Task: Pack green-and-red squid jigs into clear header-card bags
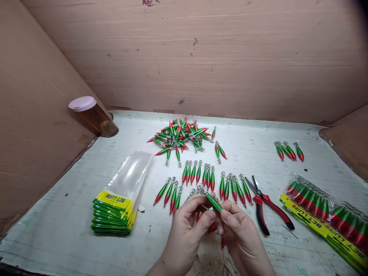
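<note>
A green-and-red squid jig is held at chest side, its hooked end pointing up and left. The fingers of my left hand pinch it near the hooks, and my right hand grips the other end by thumb and fingertips. Under and between my hands more jigs show in part. Just beyond them, similar jigs lie in loose rows on the white table covering, with another group in front of my right hand. Farther back is a tangled pile of jigs.
Left of my hands lies a stack of clear bags with yellow-green headers. Red-and-black pliers rest open on the right, near filled jig packs. Several jigs lie behind. A pink-lidded bottle stands by the wooden side wall.
</note>
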Available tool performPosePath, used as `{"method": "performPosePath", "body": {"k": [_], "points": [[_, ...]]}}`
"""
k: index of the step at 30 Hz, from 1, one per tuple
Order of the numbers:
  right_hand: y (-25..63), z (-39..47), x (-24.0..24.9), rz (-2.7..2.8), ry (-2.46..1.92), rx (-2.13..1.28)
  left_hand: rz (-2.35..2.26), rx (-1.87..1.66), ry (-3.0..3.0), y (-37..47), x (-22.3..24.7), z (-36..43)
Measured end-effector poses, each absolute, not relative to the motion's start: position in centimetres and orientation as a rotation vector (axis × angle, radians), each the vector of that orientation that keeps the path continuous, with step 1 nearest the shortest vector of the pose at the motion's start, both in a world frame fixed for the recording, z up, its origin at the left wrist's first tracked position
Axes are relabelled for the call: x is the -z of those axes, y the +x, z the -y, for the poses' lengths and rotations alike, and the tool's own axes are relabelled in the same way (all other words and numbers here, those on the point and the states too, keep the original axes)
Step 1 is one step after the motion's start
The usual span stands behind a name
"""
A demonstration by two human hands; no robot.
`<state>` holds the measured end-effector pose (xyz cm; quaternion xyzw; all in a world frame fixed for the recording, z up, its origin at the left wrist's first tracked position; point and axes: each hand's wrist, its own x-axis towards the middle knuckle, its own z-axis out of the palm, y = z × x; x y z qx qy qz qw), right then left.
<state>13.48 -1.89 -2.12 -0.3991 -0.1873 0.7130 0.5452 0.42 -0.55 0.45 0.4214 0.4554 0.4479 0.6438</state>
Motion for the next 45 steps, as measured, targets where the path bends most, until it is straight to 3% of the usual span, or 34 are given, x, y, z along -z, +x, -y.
{"method": "performPosePath", "body": {"k": [25,34,42,45], "points": [[12.3,3.2,2.6,0.658,-1.016,-1.710,-1.149,-1.055,0.713,0.3,-0.4,0.0],[12.7,2.5,3.8,0.737,-0.964,-1.811,-0.902,-0.896,0.497,0.7,0.8,-1.2],[13.8,1.3,3.4,1.046,-1.189,-1.539,-1.095,-1.007,0.562,1.1,1.9,-1.2],[16.8,-1.2,3.0,1.370,-1.500,-1.159,-1.205,-0.947,0.600,0.9,1.8,-0.7]]}}
